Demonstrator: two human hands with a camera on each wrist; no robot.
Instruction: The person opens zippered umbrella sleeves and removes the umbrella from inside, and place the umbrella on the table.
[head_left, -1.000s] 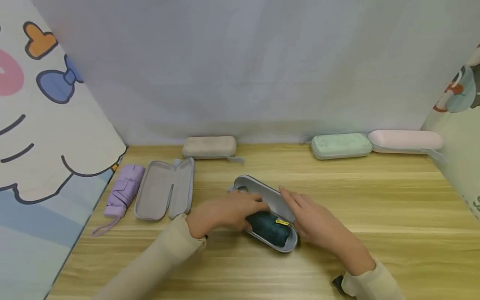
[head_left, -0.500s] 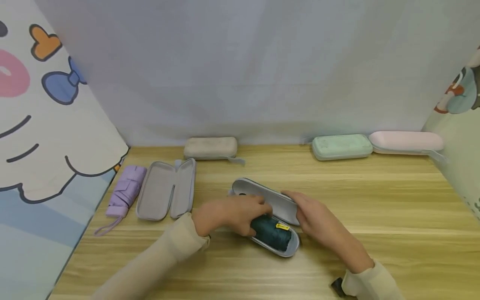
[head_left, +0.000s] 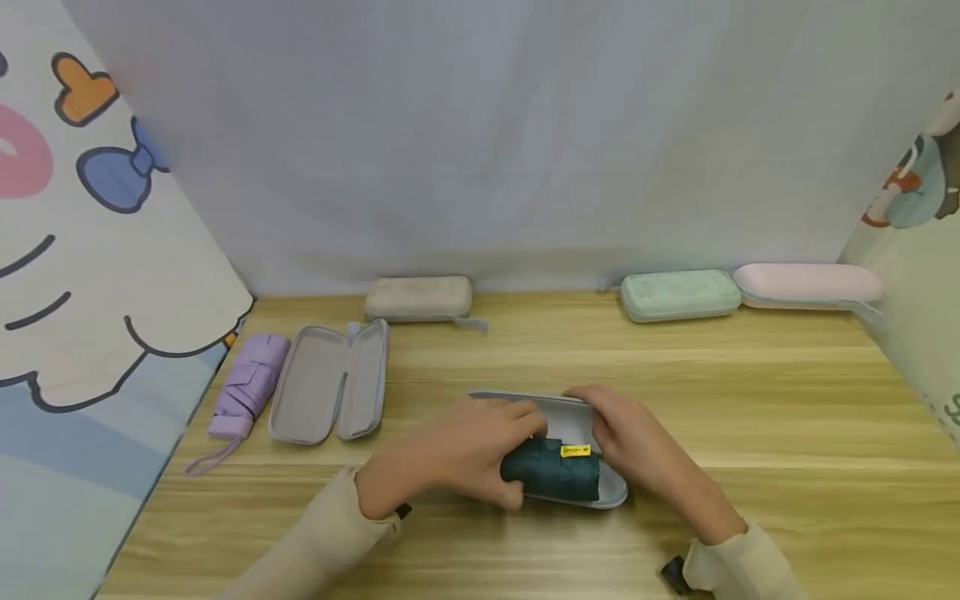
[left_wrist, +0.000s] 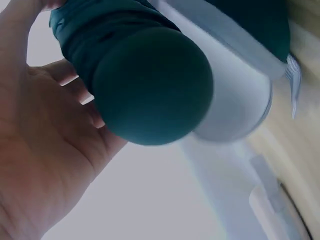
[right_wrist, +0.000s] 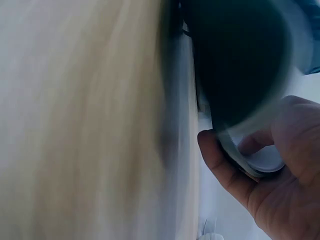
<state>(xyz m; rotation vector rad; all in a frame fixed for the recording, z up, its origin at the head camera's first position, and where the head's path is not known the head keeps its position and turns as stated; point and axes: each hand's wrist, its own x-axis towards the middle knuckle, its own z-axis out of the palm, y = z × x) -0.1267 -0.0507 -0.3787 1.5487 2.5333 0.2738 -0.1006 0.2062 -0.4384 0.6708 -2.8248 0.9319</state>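
Observation:
A folded dark green umbrella (head_left: 551,471) with a yellow tag lies over the opened long case (head_left: 573,421), which is pale grey inside. My left hand (head_left: 468,450) grips the umbrella near its left end, thumb on the near side. In the left wrist view the round end of the umbrella (left_wrist: 155,87) stands out in front of the case's grey hollow (left_wrist: 237,102). My right hand (head_left: 641,437) pinches the lid's rim at the case's right end. The dark green outer shell (right_wrist: 235,60) of the case shows in the right wrist view. My left hand hides the case's left end.
To the left lie a purple folded umbrella (head_left: 250,383) with a wrist loop and an open grey case (head_left: 309,383). Along the back stand a beige closed case (head_left: 418,297), a mint green case (head_left: 680,294) and a pink case (head_left: 810,283). Cloth walls enclose the wooden table (head_left: 750,383).
The case and the umbrella have turned from a diagonal to nearly level, the case's left end coming nearer. My left hand shifts slightly nearer with the umbrella; my right hand keeps the lid's rim.

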